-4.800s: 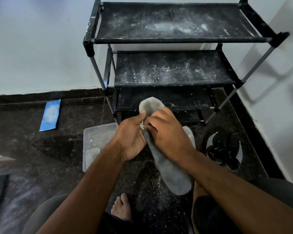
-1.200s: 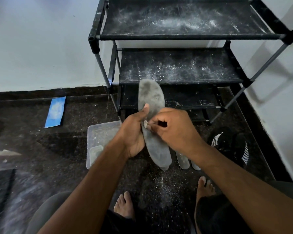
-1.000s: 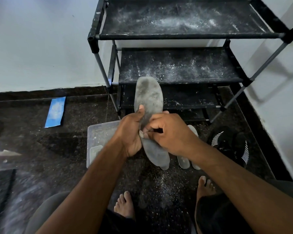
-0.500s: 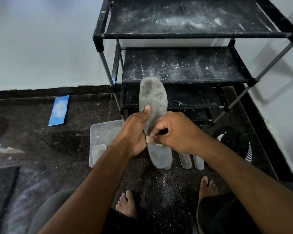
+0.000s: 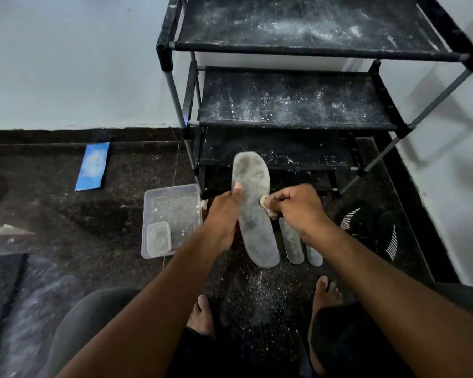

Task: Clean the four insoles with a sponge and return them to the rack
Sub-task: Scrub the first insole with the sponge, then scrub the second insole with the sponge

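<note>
In front of the rack (image 5: 298, 105), the left hand (image 5: 224, 214) grips a grey insole (image 5: 254, 214) upright by its edge. The right hand (image 5: 295, 208) pinches a pale sponge (image 5: 265, 204) against its right side. No writing is readable.

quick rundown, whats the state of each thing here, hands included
left hand: grips the held insole's left edge
right hand: pinches the sponge against the insole
held insole: upright, off the floor, smudged
sponge: small pale piece, mostly hidden by fingers
two floor insoles: lying flat, side by side
rack: shelves dusted white, no insoles on them
plastic tub: lidless, speckled with white powder
</note>
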